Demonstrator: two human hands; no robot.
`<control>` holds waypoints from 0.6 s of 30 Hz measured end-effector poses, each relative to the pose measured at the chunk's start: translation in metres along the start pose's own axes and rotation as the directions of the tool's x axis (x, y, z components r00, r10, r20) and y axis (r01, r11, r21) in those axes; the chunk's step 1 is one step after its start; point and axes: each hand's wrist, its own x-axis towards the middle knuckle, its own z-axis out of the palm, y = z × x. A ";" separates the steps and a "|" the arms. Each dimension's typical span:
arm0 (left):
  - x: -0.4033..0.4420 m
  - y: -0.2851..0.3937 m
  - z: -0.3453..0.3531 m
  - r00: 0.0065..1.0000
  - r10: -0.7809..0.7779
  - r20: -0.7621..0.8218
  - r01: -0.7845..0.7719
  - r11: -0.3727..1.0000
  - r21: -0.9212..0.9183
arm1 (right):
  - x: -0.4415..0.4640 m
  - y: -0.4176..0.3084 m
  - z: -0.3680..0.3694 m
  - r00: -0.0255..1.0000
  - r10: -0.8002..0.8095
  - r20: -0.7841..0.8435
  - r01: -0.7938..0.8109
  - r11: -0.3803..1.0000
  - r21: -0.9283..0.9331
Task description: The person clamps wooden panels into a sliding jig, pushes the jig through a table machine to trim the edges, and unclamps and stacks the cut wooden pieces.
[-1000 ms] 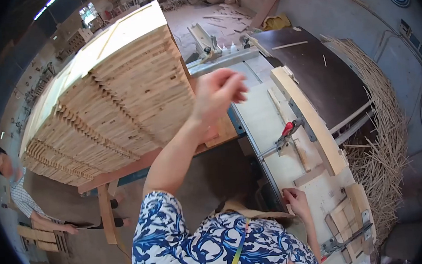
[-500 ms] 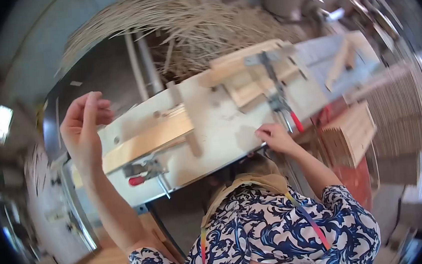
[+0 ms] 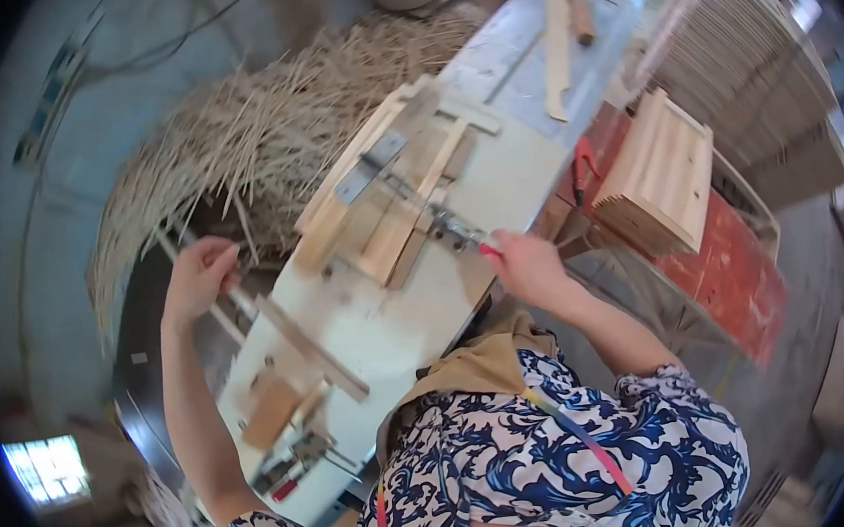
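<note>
My right hand (image 3: 531, 266) is closed around the red handle (image 3: 490, 248) of a metal toggle clamp (image 3: 449, 224). The clamp's arm reaches over a jig with pale wooden pieces (image 3: 385, 245) and a curved wooden block (image 3: 324, 234) beside them. My left hand (image 3: 202, 275) hovers past the far edge of the white board (image 3: 421, 309), its fingers loosely curled and nothing visible in them. Nearest to it is a narrow wooden strip (image 3: 311, 347) fixed across the board. A second red-handled clamp (image 3: 299, 462) sits at the near left, beside a blurred wooden block (image 3: 269, 409).
A large heap of thin wood offcuts (image 3: 231, 150) lies behind the bench. Two wooden pieces (image 3: 556, 46) rest on the board's far end. At right, stacked wooden panels (image 3: 660, 177) stand on a red surface (image 3: 720, 283), with a taller stack (image 3: 746, 64) behind.
The view has swung to the right. My right hand has moved from the board's edge onto the clamp handle, and the clamp's handle sits differently. The long wooden piece at the left jig no longer shows there.
</note>
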 end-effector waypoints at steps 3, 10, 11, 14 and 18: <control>0.066 -0.009 0.013 0.998 -0.025 0.063 0.022 0.999 0.040 | -0.006 0.026 0.039 0.994 -0.107 -0.004 0.104 0.960 0.259; 0.220 -0.083 0.056 0.986 -0.114 0.122 0.091 0.980 0.175 | -0.006 -0.009 -0.024 0.999 0.012 0.035 -0.019 0.978 0.206; 0.234 -0.086 0.069 0.983 -0.116 0.139 0.092 0.981 0.172 | -0.004 -0.013 -0.028 1.000 -0.010 0.030 0.003 0.979 0.201; 0.264 -0.106 0.111 0.988 -0.069 0.135 0.043 0.982 0.183 | 0.012 -0.028 -0.040 0.992 -0.079 -0.103 0.105 0.954 0.281; 0.297 -0.146 0.160 0.927 0.088 0.364 -0.154 0.975 0.157 | 0.051 -0.051 -0.054 0.995 -0.066 -0.069 0.086 0.928 0.363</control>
